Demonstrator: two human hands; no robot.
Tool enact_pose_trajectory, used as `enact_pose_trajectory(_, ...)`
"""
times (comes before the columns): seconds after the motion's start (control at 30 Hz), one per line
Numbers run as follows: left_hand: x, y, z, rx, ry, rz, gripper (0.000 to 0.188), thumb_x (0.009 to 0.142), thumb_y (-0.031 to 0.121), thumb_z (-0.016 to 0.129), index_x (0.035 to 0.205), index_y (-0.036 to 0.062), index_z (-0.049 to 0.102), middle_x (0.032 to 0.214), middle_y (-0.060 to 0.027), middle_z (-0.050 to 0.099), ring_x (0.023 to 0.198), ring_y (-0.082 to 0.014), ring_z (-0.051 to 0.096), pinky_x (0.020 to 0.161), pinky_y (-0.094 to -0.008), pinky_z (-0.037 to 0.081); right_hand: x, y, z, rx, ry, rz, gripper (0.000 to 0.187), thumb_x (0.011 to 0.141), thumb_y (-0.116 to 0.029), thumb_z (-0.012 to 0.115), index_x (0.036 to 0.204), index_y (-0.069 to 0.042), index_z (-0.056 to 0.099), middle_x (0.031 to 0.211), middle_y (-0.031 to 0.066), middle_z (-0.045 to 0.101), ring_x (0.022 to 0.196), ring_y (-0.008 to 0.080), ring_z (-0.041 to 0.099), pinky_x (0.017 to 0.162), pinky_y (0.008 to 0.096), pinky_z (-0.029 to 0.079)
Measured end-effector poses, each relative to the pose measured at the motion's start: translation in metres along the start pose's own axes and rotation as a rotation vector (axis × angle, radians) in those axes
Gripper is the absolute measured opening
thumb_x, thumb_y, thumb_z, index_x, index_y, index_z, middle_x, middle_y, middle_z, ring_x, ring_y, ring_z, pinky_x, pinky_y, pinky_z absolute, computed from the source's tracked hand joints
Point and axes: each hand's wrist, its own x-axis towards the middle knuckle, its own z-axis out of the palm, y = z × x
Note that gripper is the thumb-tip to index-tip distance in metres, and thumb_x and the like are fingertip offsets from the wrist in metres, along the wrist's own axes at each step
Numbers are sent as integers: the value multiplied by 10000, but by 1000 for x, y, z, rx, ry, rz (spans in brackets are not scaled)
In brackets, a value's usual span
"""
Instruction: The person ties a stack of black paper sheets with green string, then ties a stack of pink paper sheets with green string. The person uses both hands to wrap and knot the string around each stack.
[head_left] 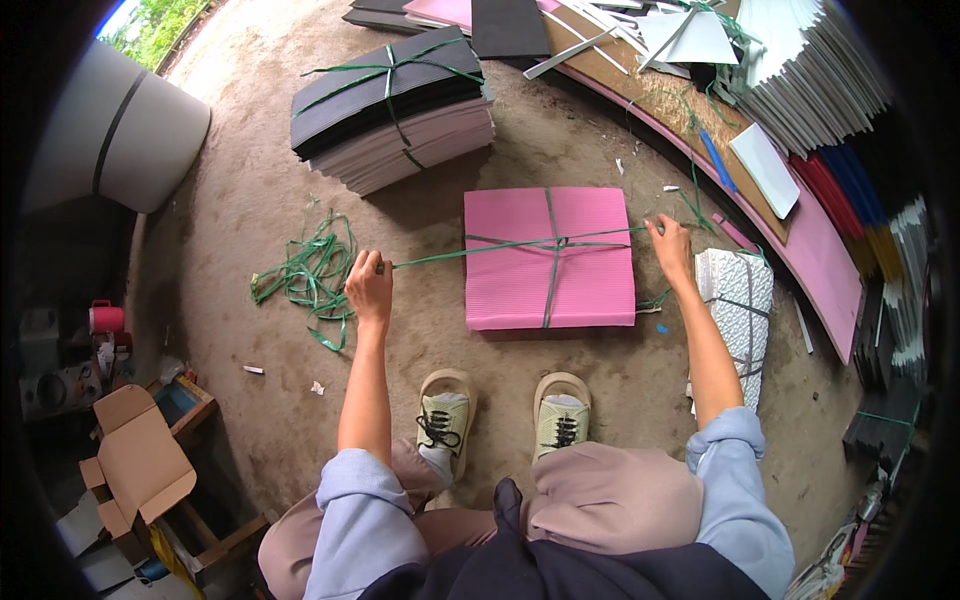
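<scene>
A bundle of pink corrugated sheets (pixel 510 285) lies flat on the floor in front of my shoes. Green plastic strapping twine (pixel 470 252) crosses it both ways and meets in a knot near the middle of its top. My left hand (pixel 369 292), left of the bundle, is closed on one end of the twine. Right of the bundle, my right hand (pixel 670 245) pinches the other end. Between both hands the twine runs nearly straight over the bundle. A loose tangle of green twine (pixel 318 265) lies beside my left hand.
Behind stands a tied stack of black and white sheets (pixel 400 110). A white wrapped bundle (pixel 738 310) lies by my right forearm. A low table (pixel 820 265) at right carries offcuts and a blue-handled knife (pixel 717 160). An open cardboard box (pixel 145 450) sits at lower left.
</scene>
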Motion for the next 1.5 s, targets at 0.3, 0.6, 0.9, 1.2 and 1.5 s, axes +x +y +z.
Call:
enact_pose_trajectory(0.3, -15, 82, 54, -119, -180, 226, 380, 680, 160, 655, 1019, 42, 530, 1065, -130, 481, 1027, -299, 422, 885, -387, 350, -29, -37, 16, -240, 153, -453, 388, 726, -296, 643, 1046, -105, 534, 1102, 93, 443, 1087, 249, 354, 904, 456, 282)
enact_pose_trajectory(0.6, -7, 172, 92, -563, -373, 285, 193, 754, 210, 614, 838, 57, 533, 808, -72, 550, 748, -265, 523, 626, -358, 409, -41, -53, 58, 130, -77, -607, 234, 750, -241, 621, 867, -43, 581, 857, 101, 550, 872, 245, 509, 729, 349, 400)
enact_pose_trajectory(0.9, -17, 191, 98, -937, -373, -570, 339, 766, 159, 597, 565, 38, 351, 502, 33, 308, 496, -53, 288, 423, -250, 235, -30, -88, 65, 607, -185, -32, 582, 690, -338, 699, 1021, 114, 544, 762, 218, 617, 712, 228, 620, 680, 287, 470)
enact_pose_trajectory(1.2, -42, 163, 100, -830, -235, -436, 266, 722, 40, 546, 602, -12, 314, 554, -32, 274, 535, -87, 266, 464, -285, 247, -8, -57, 77, 395, -88, 4, 335, 652, -278, 721, 755, 25, 620, 665, 190, 605, 672, 236, 624, 600, 334, 458)
enact_pose_trajectory(1.5, -37, 170, 103, -1337, -277, -496, 307, 829, 114, 527, 587, 7, 372, 598, 7, 409, 565, -93, 335, 512, -255, 287, -2, -68, 78, 284, -190, 101, 453, 663, -322, 706, 881, 62, 605, 803, 203, 628, 792, 285, 628, 645, 348, 476)
